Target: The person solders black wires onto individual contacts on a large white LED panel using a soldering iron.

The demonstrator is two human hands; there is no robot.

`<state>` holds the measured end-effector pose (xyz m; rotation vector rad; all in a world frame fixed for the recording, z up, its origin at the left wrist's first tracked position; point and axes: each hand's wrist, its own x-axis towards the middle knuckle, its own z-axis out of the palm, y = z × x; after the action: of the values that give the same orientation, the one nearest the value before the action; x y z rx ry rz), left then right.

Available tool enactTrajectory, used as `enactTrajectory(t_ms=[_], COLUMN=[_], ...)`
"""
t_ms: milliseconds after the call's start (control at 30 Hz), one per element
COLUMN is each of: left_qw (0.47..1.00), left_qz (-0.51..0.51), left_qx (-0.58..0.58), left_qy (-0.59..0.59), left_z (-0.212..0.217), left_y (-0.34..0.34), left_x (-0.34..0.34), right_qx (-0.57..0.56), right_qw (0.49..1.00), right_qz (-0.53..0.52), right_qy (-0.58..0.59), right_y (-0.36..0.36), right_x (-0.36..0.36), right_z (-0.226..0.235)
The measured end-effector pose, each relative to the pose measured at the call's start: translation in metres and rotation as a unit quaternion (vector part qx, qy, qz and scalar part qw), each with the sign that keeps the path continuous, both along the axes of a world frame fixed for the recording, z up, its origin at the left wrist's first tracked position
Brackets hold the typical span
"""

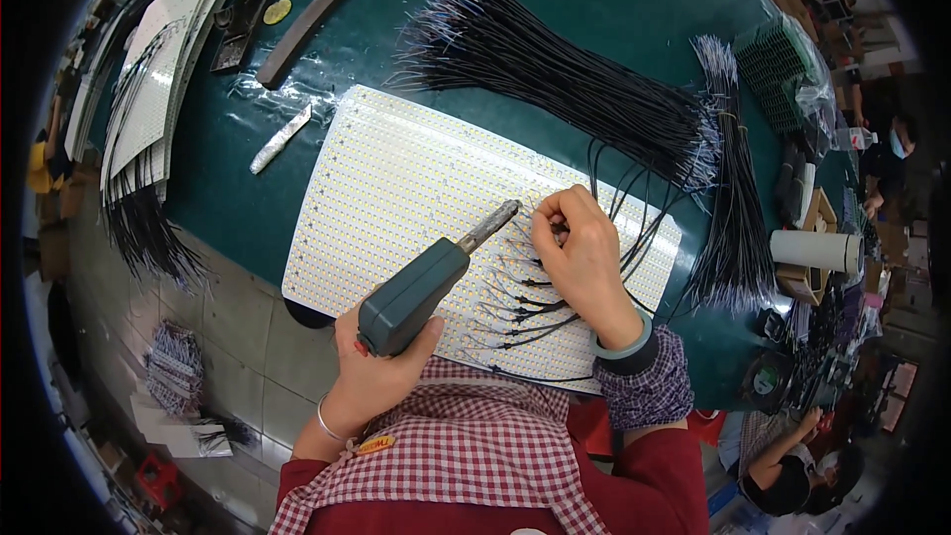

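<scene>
My left hand (381,362) is wrapped round the grip of a dark green soldering gun (411,297). Its metal tip reaches up and right over a white LED board (396,178) dotted with small yellowish squares. Close beside that tip, my right hand (580,243) pinches the end of a black cable, mostly hidden by the fingers. Several black cables (535,305) with thin split wire ends lie across the board's right half, below and around my right hand. Whether the tip touches a wire is too small to tell.
A thick bundle of black cables (575,79) lies behind the board, with another bundle (733,198) to its right. At left are stacked boards with cables (163,69), a wrapped knife-like tool (281,139) and a dark bar (309,30). People sit at far right.
</scene>
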<state>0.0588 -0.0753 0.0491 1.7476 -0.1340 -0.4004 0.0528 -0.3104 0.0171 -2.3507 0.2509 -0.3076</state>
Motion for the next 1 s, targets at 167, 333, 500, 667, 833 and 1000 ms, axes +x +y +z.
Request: enactTrajectory(t_ms=[167, 333, 500, 667, 833, 1000], left_qw=[1.000, 1.000, 0.998, 0.996, 0.996, 0.996], left_qz=[-0.018, 0.016, 0.053, 0.065, 0.058, 0.054], left_qx=[0.010, 0.013, -0.011, -0.033, -0.027, -0.028], left_qy=[0.003, -0.011, 0.020, 0.051, 0.068, 0.059], left_z=[0.003, -0.003, -0.006, -0.002, -0.002, -0.003], left_y=[-0.001, 0.009, 0.008, 0.003, 0.005, 0.006], left_x=[0.001, -0.006, -0.007, -0.007, -0.006, -0.004], right_qx=[0.000, 0.006, 0.013, 0.012, 0.086, 0.074], right_qw=[1.000, 1.000, 1.000, 1.000, 0.996, 0.997], right_qz=[0.000, -0.002, -0.004, -0.008, -0.008, 0.018], right_qy=[-0.003, 0.003, 0.005, 0.008, -0.001, -0.003], right_y=[-0.001, 0.000, 0.000, 0.000, 0.000, -0.002], right_x=[-0.001, 0.000, 0.000, 0.000, 0.000, 0.001], right_z=[-0.001, -0.001, -0.001, 0.000, 0.001, 0.002])
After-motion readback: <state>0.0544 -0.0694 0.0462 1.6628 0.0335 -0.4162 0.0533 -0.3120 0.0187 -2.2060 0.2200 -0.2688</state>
